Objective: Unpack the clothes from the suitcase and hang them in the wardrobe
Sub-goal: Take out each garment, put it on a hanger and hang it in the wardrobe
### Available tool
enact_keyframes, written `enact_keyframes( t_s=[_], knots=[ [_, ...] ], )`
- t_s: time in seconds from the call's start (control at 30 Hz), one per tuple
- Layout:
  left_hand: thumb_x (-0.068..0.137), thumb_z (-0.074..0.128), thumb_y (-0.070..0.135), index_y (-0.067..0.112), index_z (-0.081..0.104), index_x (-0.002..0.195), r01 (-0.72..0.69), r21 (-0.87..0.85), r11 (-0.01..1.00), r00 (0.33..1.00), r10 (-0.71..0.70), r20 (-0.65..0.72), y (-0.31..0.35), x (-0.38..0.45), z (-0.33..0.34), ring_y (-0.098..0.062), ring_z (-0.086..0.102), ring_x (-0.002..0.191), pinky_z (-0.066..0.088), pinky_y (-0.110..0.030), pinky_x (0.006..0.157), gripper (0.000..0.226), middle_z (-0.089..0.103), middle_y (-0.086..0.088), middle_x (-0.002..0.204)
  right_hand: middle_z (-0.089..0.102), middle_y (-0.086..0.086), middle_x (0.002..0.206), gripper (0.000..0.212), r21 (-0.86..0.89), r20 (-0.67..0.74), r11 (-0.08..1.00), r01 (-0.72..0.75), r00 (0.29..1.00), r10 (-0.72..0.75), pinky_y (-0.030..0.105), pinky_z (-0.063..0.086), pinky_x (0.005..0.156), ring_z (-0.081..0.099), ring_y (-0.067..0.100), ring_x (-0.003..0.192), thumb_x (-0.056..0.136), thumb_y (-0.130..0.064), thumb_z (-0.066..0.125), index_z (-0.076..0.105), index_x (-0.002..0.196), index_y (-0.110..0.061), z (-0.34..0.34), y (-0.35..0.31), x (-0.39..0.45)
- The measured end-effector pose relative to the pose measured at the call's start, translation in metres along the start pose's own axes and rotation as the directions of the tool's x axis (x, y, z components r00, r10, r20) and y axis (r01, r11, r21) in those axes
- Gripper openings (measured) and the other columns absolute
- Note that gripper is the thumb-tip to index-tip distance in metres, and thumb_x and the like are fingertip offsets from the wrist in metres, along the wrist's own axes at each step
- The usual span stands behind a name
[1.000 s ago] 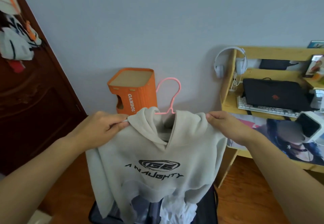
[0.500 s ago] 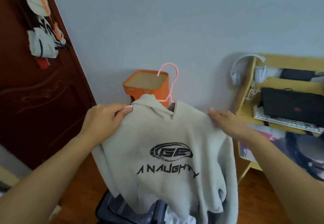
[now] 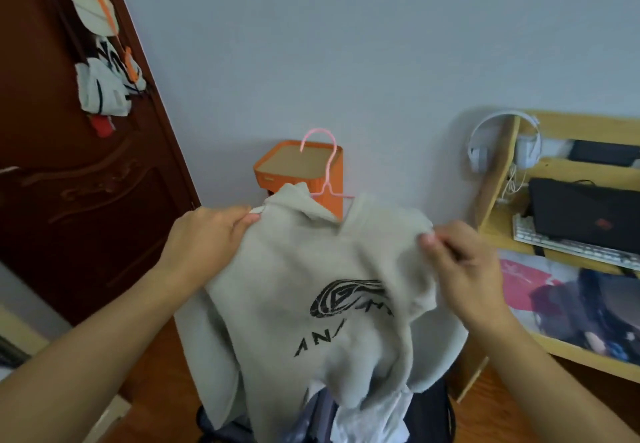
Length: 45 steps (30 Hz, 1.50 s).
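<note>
Left hand point(image 3: 204, 234) and right hand point(image 3: 464, 266), fingers grasping the shoulders of a beige hoodie point(image 3: 311, 304) on a pink hanger point(image 3: 327, 172), above the open suitcase point(image 3: 429, 415).

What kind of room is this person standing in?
Most likely a bedroom or study at home. A wooden desk holds a keyboard with headphones hung on its shelf, a dark wooden door carries hanging items, and both hands hold a hoodie on a hanger.

Your right hand point(image 3: 464, 269) has bunched the hoodie's point(image 3: 311, 286) shoulder, creasing its logo; the pink hanger point(image 3: 327, 172) has tilted.
</note>
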<state>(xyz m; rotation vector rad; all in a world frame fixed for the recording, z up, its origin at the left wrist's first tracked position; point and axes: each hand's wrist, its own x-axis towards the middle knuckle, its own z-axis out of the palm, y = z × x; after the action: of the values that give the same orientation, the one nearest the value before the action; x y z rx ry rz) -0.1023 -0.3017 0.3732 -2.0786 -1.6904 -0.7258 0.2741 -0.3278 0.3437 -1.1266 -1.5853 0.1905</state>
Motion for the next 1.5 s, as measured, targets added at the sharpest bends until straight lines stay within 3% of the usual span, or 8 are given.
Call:
enact_keyframes(
  t_s=[0.37,0.53,0.8,1.03,1.2,1.3,1.4,1.5],
  knots=[
    [0.096,0.044,0.061,0.041,0.073,0.107,0.074,-0.184,0.980,0.995,-0.086,-0.057,0.042,-0.021,-0.031,-0.020,0.071,0.077,0.055,-0.036,0.063,0.037,0.074,0.010,0.080,0.047,0.011,0.132,0.062,-0.356,0.345,0.886,-0.297,0.839,0.420,0.041,0.042,0.105,0.053,0.028,0.119,0.089,-0.055,0.058,0.049,0.141,-0.021,0.038,-0.035,0.069],
    [0.099,0.045,0.060,0.042,0.073,0.106,0.166,-0.034,0.986,0.986,-0.166,-0.006,0.042,-0.059,-0.032,-0.022,0.071,0.079,0.055,-0.037,0.062,0.034,0.075,0.011,0.083,0.063,0.019,0.124,0.034,-0.251,0.308,0.867,-0.429,0.814,0.492,0.040,0.052,0.093,0.063,0.033,0.103,0.093,-0.006,0.051,0.062,0.125,-0.005,0.069,-0.016,0.054],
    [0.101,0.052,0.046,0.030,0.074,0.112,0.329,0.058,0.943,0.943,-0.331,0.027,0.015,-0.126,-0.011,-0.019,0.067,0.063,0.049,-0.030,0.052,0.030,0.072,0.007,0.076,0.067,0.018,0.086,0.025,0.440,0.702,-0.237,-0.866,0.167,0.692,0.043,0.059,0.070,0.062,0.026,0.085,0.105,-0.010,0.039,0.061,0.105,0.001,0.117,-0.021,0.038],
    [0.106,0.035,0.052,0.031,0.072,0.103,0.173,0.040,0.984,0.975,-0.177,0.132,-0.044,-0.150,0.009,-0.013,0.061,0.054,0.048,-0.029,0.043,0.042,0.065,0.009,0.066,0.067,0.009,0.093,0.026,0.029,0.500,0.357,-0.934,0.322,0.803,0.035,0.054,0.075,0.061,0.023,0.074,0.102,-0.038,0.051,0.060,0.092,-0.015,0.187,-0.048,0.025],
    [0.101,0.033,0.058,0.027,0.075,0.111,0.215,-0.150,0.965,0.973,-0.198,0.119,-0.122,-0.179,0.004,-0.015,0.071,0.071,0.057,-0.031,0.056,0.054,0.076,0.009,0.085,0.066,0.022,0.120,0.033,0.419,0.684,-0.102,-0.902,0.241,0.688,0.045,0.050,0.101,0.065,0.028,0.112,0.107,-0.019,0.041,0.060,0.120,0.005,0.233,-0.060,0.015],
    [0.097,0.046,0.054,0.028,0.078,0.103,0.172,-0.245,0.954,0.985,-0.164,0.051,-0.166,-0.178,-0.015,-0.012,0.071,0.072,0.057,-0.032,0.057,0.042,0.076,0.011,0.084,0.061,0.025,0.114,0.021,0.001,0.414,0.388,-0.922,0.354,0.839,0.039,0.061,0.074,0.072,0.027,0.082,0.099,-0.003,0.047,0.060,0.114,0.003,0.246,-0.047,-0.010],
    [0.096,0.051,0.056,0.033,0.077,0.102,0.209,-0.343,0.916,0.977,-0.184,0.104,-0.191,-0.172,-0.024,-0.002,0.065,0.071,0.054,-0.030,0.060,0.035,0.073,0.018,0.083,0.058,0.015,0.121,0.025,-0.475,0.190,0.847,-0.241,0.911,0.365,0.036,0.048,0.094,0.061,0.032,0.104,0.100,-0.015,0.054,0.064,0.123,-0.008,0.253,-0.074,-0.012],
    [0.096,0.056,0.053,0.037,0.077,0.104,0.226,-0.365,0.903,0.973,-0.188,0.136,-0.213,-0.166,-0.035,0.000,0.064,0.075,0.049,-0.023,0.065,0.027,0.072,0.023,0.084,0.065,-0.017,0.098,0.025,-0.104,0.685,0.990,-0.095,0.715,0.141,0.015,0.044,0.084,0.059,-0.004,0.090,0.106,-0.034,0.045,0.068,0.104,-0.027,0.274,-0.147,-0.024]
  ],
)
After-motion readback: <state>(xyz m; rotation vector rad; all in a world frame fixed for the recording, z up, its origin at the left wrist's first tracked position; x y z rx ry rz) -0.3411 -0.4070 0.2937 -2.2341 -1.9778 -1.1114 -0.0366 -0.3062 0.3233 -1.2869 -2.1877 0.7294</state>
